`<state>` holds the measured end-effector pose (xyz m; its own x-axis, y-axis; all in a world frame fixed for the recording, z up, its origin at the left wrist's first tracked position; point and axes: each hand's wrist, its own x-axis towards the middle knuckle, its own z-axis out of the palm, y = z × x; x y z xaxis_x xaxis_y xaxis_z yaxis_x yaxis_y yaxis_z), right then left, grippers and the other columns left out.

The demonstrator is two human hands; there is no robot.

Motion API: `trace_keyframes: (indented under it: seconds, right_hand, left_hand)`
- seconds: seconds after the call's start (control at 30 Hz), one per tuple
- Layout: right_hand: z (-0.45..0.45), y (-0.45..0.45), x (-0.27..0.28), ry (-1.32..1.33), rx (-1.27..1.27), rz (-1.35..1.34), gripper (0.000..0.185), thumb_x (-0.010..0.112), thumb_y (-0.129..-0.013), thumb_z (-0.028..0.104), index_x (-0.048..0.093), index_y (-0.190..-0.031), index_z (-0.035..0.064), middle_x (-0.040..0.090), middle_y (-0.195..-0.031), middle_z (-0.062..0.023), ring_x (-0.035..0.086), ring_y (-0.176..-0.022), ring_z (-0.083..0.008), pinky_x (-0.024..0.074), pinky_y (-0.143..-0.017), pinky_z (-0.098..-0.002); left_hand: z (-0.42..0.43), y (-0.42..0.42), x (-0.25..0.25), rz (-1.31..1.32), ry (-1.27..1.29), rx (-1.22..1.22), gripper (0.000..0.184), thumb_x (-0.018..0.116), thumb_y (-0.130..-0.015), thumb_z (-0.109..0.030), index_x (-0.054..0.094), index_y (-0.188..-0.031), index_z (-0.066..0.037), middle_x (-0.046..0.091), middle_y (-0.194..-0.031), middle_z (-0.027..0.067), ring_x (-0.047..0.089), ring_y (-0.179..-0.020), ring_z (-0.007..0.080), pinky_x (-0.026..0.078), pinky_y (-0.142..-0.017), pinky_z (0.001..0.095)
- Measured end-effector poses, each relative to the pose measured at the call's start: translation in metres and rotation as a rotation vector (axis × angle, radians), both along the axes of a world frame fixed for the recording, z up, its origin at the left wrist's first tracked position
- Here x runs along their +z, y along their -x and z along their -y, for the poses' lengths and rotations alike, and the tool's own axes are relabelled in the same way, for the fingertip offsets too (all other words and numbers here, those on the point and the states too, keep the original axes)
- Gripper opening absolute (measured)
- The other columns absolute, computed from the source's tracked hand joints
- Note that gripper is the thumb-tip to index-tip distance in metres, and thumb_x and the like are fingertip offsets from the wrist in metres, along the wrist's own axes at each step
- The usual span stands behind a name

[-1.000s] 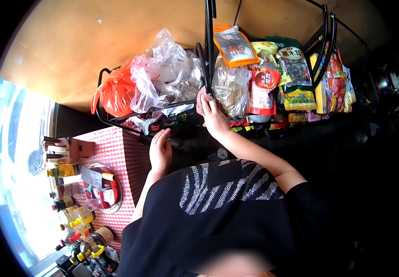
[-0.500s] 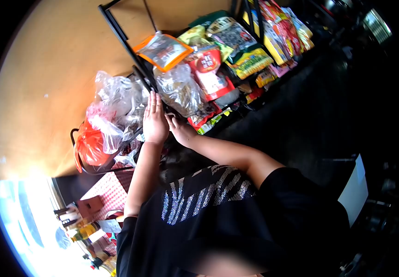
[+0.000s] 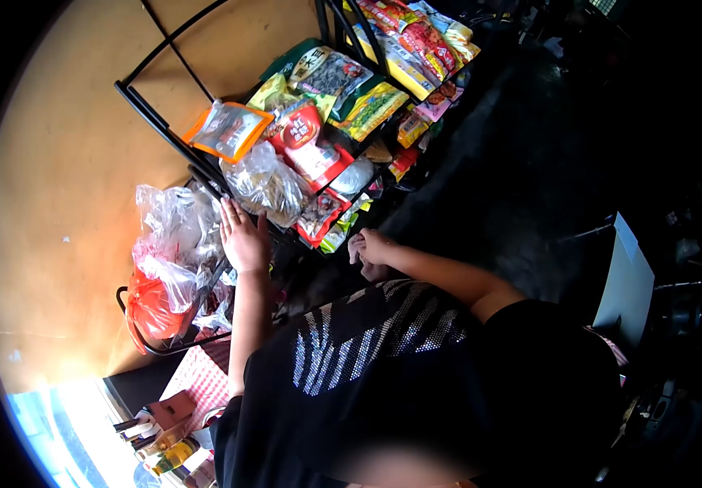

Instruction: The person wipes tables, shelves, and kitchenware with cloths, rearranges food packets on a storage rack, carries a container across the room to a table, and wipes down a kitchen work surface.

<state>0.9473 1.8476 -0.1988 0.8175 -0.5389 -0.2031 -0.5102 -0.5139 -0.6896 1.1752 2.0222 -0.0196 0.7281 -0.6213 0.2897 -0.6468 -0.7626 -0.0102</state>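
My left hand [image 3: 246, 241] lies against the black metal rack post [image 3: 204, 175], fingers stretched out and thumb apart. Just beyond it on the rack is a clear plastic bag with brownish contents [image 3: 268, 189]. To its left hang crumpled clear plastic bags [image 3: 173, 220]. My right hand [image 3: 375, 246] is closed around a crumpled greyish-pink cloth [image 3: 365, 264], held in front of my black shirt and apart from the rack. Between the two hands, at the rack's near edge, sits a red-edged food packet [image 3: 321, 217].
The rack carries a red-and-white pouch [image 3: 310, 146], an orange-edged pouch [image 3: 230, 130], a dark green bag [image 3: 330, 73] and several colourful packets [image 3: 416, 37]. A tied red bag [image 3: 154, 305] is at lower left. Bottles [image 3: 176, 455] stand near a checked cloth [image 3: 196, 378].
My right hand has drawn away from the rack and my left hand, toward my body and right, and the cloth now shows in it. My left hand stays at the post; the view has shifted.
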Motion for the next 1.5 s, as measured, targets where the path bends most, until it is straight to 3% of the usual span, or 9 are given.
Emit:
trace_keyframes:
  seconds: [0.2,0.33,0.53,0.83,1.0,1.07,1.17,1.33,1.5]
  right_hand:
    - [0.041,-0.02,0.06,0.211,-0.074,0.613,0.047,0.066,-0.084,0.014,0.05,-0.128,0.0047,0.06,-0.115,-0.0191,0.065,-0.096,-0.0375,0.0536,-0.08,-0.0428]
    - [0.089,-0.02,0.116,0.218,0.192,0.506,0.044,0.066,-0.083,0.009,0.051,-0.125,0.013,0.058,-0.119,-0.0091,0.066,-0.092,-0.0335,0.0549,-0.073,-0.0415]
    - [0.17,-0.058,0.092,0.887,0.502,0.693,0.017,0.059,-0.081,0.012,0.06,-0.098,0.0169,0.056,-0.099,-0.0005,0.065,-0.08,-0.0182,0.0524,-0.061,-0.0313]
    - [0.239,-0.022,0.11,0.577,0.225,0.705,0.012,0.068,-0.079,0.014,0.059,-0.086,0.0166,0.056,-0.089,-0.0047,0.065,-0.079,-0.0256,0.0527,-0.063,-0.0411]
    - [0.276,-0.008,0.076,-0.335,-0.432,0.664,0.035,0.072,-0.083,0.016,0.052,-0.106,-0.002,0.063,-0.105,-0.0196,0.066,-0.089,-0.0338,0.0526,-0.077,-0.0429]
    - [0.276,-0.011,0.068,-0.027,-0.569,0.666,0.04,0.072,-0.084,0.018,0.051,-0.111,-0.0023,0.058,-0.106,-0.0218,0.059,-0.1,-0.0368,0.0489,-0.087,-0.045]
    - [0.261,-0.024,0.07,0.223,-0.185,0.87,0.029,0.07,-0.082,0.013,0.057,-0.105,0.0019,0.056,-0.108,-0.0188,0.058,-0.102,-0.035,0.0494,-0.087,-0.0446]
    - [0.224,-0.037,0.079,0.619,0.297,0.477,0.031,0.06,-0.088,0.006,0.059,-0.118,0.0123,0.053,-0.125,-0.0083,0.066,-0.091,-0.0246,0.0578,-0.065,-0.036]
    - [0.241,-0.03,0.106,0.694,0.262,0.233,0.035,0.062,-0.09,0.012,0.056,-0.124,0.015,0.049,-0.13,-0.017,0.066,-0.087,-0.0281,0.0557,-0.053,-0.0329]
  left_hand:
    - [0.008,0.009,0.008,0.055,-0.001,0.025,0.077,0.057,-0.094,-0.045,0.035,-0.147,0.007,0.03,-0.157,0.0224,0.031,-0.146,0.0335,0.027,-0.118,0.041]
    - [0.024,0.017,0.005,0.074,0.001,0.123,0.077,0.055,-0.095,-0.047,0.036,-0.146,0.008,0.031,-0.156,0.024,0.035,-0.143,0.034,0.029,-0.117,0.0409]
    - [0.047,0.021,-0.002,0.11,-0.028,0.274,0.078,0.052,-0.097,-0.048,0.035,-0.145,0.011,0.029,-0.157,0.0255,0.032,-0.144,0.0359,0.03,-0.116,0.0415]
    - [0.067,0.026,0.006,0.049,-0.036,0.399,0.076,0.058,-0.094,-0.042,0.036,-0.144,0.011,0.03,-0.155,0.0264,0.032,-0.145,0.0359,0.034,-0.115,0.0404]
    - [0.066,0.022,0.009,0.005,-0.049,0.405,0.075,0.061,-0.092,-0.039,0.039,-0.142,0.011,0.031,-0.154,0.0276,0.033,-0.144,0.0362,0.037,-0.113,0.0394]
    - [0.067,0.023,0.011,-0.008,-0.038,0.405,0.074,0.062,-0.091,-0.038,0.04,-0.142,0.012,0.031,-0.154,0.028,0.033,-0.144,0.0367,0.037,-0.113,0.0396]
    - [0.065,0.018,0.007,-0.004,-0.039,0.406,0.075,0.062,-0.09,-0.037,0.04,-0.141,0.012,0.032,-0.154,0.0286,0.032,-0.144,0.037,0.037,-0.114,0.0398]
    - [0.07,0.019,0.007,0.0,-0.067,0.42,0.075,0.061,-0.09,-0.037,0.04,-0.141,0.012,0.03,-0.155,0.0287,0.032,-0.144,0.037,0.035,-0.115,0.04]
    - [0.067,0.017,0.003,0.071,-0.139,0.416,0.078,0.058,-0.091,-0.042,0.038,-0.142,0.012,0.028,-0.156,0.0276,0.036,-0.142,0.0368,0.038,-0.112,0.0407]
